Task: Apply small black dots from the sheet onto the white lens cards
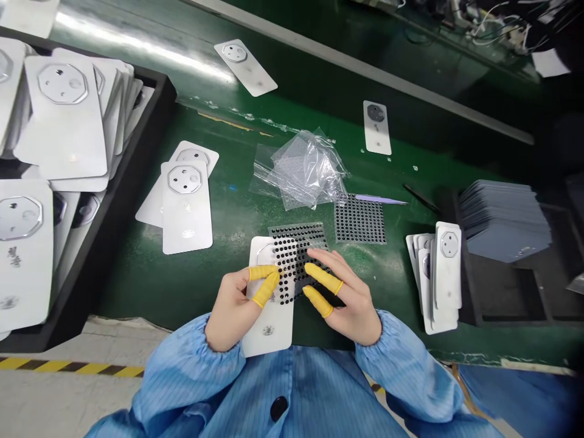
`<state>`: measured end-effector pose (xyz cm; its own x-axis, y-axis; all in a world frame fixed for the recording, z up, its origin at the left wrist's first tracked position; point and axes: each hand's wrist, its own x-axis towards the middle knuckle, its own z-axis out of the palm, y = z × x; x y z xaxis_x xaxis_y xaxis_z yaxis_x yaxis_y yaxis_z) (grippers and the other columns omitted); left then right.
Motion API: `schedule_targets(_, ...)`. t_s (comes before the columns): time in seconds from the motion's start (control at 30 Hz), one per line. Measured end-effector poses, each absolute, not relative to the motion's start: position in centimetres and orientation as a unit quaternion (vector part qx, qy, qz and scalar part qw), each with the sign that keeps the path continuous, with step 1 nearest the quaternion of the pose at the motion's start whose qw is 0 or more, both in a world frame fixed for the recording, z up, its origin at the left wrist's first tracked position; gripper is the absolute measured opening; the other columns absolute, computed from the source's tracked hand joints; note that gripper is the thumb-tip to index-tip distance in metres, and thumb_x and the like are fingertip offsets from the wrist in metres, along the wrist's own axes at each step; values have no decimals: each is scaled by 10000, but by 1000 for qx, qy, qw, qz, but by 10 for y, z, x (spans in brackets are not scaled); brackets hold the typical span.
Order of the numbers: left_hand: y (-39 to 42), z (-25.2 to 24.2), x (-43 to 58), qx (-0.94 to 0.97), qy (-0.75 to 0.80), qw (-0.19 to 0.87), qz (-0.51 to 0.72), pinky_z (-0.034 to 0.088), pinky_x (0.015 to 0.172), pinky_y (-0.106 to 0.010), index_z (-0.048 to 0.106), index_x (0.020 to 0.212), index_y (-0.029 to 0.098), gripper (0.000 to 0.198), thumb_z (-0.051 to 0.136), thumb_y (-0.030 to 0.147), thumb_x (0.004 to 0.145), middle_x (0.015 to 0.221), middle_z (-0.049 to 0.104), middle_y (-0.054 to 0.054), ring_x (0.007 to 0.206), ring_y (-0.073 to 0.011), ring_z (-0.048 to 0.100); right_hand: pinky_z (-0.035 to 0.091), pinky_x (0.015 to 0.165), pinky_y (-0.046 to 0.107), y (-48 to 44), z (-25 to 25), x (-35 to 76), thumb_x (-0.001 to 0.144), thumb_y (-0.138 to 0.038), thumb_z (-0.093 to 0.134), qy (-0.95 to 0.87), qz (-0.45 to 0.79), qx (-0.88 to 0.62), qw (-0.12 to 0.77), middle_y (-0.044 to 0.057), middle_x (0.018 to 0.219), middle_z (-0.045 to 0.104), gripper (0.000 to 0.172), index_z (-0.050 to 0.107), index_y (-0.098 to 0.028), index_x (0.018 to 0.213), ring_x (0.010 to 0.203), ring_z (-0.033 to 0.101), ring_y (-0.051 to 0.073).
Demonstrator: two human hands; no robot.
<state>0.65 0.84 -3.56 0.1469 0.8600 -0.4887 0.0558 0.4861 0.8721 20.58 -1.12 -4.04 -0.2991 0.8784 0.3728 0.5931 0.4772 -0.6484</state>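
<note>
Head cam: L hand (235, 310), yellow covers on thumb + forefinger, pinches the L edge of a dot sheet (286, 246), clear w/ rows of blk dots. R hand (350, 301) is part-open at the sheet's R side, thumb + forefinger apart; can't tell if it grips. Sheet's partly over a white plate (269, 337), directly in front of the person. 2nd dot sheet (360, 225) lies just R of it, w/ a purple strip (381, 199) across its top edge. Clear film (310, 170) is heaped beyond. Far L: blk tray (143, 152) w/ piled white plates; R: plate stack (447, 274), near grey plates (502, 219).
</note>
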Motion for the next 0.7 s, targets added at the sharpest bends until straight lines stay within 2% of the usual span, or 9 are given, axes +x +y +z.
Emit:
schedule_targets(0.17, 3, -35, 8, 404, 561, 642, 332, 579, 580, -294, 768, 812, 121, 284, 767, 387, 712, 743, 756, -85, 692, -223, 697, 551, 953, 467, -4, -37, 193, 872, -92, 587, -808, 184, -412, 379, 113, 1040, 705, 221, 643, -162, 1073, 987, 670, 194)
schedule_targets(0.27, 0, -35, 10, 407, 563, 635, 338, 583, 596, -296, 768, 823, 126, 283, 739, 397, 747, 746, 756, -76, 670, -211, 694, 576, 932, 446, -2, -45, 188, 885, -39, 506, -834, 151, -393, 358, 140, 1032, 705, 240, 625, -114, 1079, 994, 669, 204)
schedule_targets(0.37, -4, -37, 12, 445, 580, 590, 343, 593, 655, -310, 770, 865, 133, 239, 699, 347, 785, 820, 763, -88, 743, -229, 712, 598, 884, 429, -2, -52, 185, 870, -34, 511, -836, 134, -375, 378, 170, 1063, 688, 277, 600, -90, 1126, 1055, 646, 238)
schedule_targets(0.47, -5, -40, 12, 533, 582, 499, 358, 592, 721, -319, 773, 877, 161, 177, 645, 265, 814, 880, 764, -90, 780, -226, 717, 605, 803, 361, 0, -54, 180, 858, -71, 569, -775, 229, -404, 429, 131, 1010, 691, 230, 625, -132, 1073, 964, 663, 199)
schedule_targets(0.57, -2, -47, 9, 606, 559, 440, 355, 590, 702, -306, 773, 860, 179, 175, 607, 211, 816, 865, 765, -87, 754, -220, 722, 591, 743, 301, 4, -57, 174, 851, -126, 603, -661, 369, -463, 461, 67, 907, 702, 102, 663, -178, 915, 824, 677, 148)
schedule_targets(0.63, 0, -50, 3, 629, 547, 435, 341, 589, 691, -303, 768, 891, 178, 182, 605, 211, 816, 873, 764, -91, 772, -229, 725, 588, 708, 278, 7, -63, 172, 849, -159, 612, -600, 415, -494, 472, 57, 869, 702, 58, 666, -182, 846, 797, 684, 144)
schedule_targets(0.7, 0, -51, -4, 617, 544, 467, 326, 591, 690, -306, 737, 1020, 169, 238, 597, 242, 843, 938, 757, -103, 796, -234, 722, 586, 699, 271, 7, -69, 172, 846, -166, 621, -575, 420, -510, 482, 61, 871, 699, 53, 670, -178, 830, 805, 687, 148)
